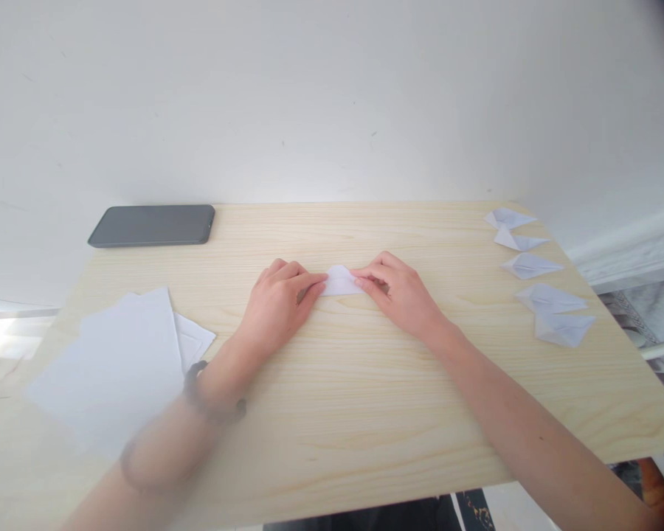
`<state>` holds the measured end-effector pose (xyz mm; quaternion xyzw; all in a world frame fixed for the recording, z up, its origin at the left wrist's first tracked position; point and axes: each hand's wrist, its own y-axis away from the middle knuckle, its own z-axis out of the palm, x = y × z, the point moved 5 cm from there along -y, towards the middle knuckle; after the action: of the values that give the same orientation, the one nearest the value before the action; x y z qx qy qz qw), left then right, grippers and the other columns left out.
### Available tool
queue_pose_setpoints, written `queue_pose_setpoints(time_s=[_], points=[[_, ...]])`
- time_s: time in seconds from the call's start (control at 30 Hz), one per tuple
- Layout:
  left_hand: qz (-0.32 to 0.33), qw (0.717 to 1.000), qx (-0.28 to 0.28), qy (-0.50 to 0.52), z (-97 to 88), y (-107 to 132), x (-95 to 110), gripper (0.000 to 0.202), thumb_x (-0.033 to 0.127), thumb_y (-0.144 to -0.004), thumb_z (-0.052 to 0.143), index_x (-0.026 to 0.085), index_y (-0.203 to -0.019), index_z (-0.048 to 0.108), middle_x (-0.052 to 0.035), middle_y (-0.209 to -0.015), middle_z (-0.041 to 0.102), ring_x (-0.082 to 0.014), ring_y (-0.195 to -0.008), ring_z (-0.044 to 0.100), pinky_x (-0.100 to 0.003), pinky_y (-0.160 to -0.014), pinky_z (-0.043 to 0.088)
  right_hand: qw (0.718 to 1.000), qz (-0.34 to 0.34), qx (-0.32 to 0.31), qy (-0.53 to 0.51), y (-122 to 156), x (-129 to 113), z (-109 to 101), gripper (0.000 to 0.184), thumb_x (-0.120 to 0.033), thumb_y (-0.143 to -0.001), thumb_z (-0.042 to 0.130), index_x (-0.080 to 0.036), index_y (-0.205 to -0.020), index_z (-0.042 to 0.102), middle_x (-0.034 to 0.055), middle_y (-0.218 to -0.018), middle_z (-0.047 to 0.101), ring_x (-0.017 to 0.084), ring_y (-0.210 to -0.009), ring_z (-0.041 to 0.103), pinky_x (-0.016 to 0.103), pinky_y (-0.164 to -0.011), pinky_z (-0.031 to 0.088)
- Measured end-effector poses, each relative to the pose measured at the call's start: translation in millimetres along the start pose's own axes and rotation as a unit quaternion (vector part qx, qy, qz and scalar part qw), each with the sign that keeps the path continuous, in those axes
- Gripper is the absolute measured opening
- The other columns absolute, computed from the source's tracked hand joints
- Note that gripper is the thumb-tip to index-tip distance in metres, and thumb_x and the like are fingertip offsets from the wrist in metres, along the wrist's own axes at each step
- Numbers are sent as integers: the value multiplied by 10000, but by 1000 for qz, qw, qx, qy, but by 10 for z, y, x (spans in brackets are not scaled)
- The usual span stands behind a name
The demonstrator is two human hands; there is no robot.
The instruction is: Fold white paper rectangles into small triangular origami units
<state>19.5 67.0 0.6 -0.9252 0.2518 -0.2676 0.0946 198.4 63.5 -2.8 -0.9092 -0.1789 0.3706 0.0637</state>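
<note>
A small folded piece of white paper (341,282) lies at the middle of the wooden table, between my two hands. My left hand (281,299) pinches its left end between thumb and forefinger. At the right end, the thumb and forefinger of my right hand (401,291) are closed on the paper too. Its long straight edge faces me, and a rounded bulge rises on the far side. The fingertips cover both ends of the fold.
Loose white sheets (127,354) overlap at the left, partly behind my left forearm. A dark phone (153,225) lies at the back left near the wall (332,103). Several folded paper pieces (532,265) line the right side of the table (365,428).
</note>
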Motion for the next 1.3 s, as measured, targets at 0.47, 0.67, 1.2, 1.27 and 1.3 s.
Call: queue_pose_setpoints(time_s=[0.47,0.67,1.2,1.27,1.3], points=[[-49,999,9,11,10,12,-32,239,271,-889,469,231,-995,680,-60,-815,572,-223,-870,428,-377,-813,422,1000,13,-15,14,-9,8,5,214,-255,-882,482,-241,-1035,631,50,-993,535,163,-884,551,299,-767,466],[-52,999,-11,-1,-15,-6,-50,228,235,-892,457,209,-976,667,-57,-854,576,-210,-855,456,-381,-827,414,998,-12,-17,54,1,-47,14,250,-202,-896,445,-248,-1001,668,46,-1025,528,147,-865,553,316,-828,441],[122,991,-46,-43,28,18,52,519,-47,-758,413,288,-1092,626,-9,-1138,588,-205,-1016,466,-359,-856,403,998,16,-20,62,-4,-23,14,268,-213,-893,438,-236,-1071,636,57,-1069,526,166,-926,562,329,-846,447],[115,991,-49,-48,8,8,86,475,-13,-770,436,283,-1085,634,-2,-1144,601,-216,-1032,466,-370,-858,403,998,9,-19,63,-3,-26,16,272,-200,-890,438,-231,-1067,643,59,-1065,527,167,-929,561,332,-845,447],[106,992,-46,-48,-7,1,103,428,19,-785,450,276,-1067,645,-4,-1138,607,-219,-1029,471,-374,-856,405,998,5,-18,63,-3,-27,17,274,-196,-890,438,-228,-1067,644,60,-1058,529,169,-932,559,333,-844,447]])
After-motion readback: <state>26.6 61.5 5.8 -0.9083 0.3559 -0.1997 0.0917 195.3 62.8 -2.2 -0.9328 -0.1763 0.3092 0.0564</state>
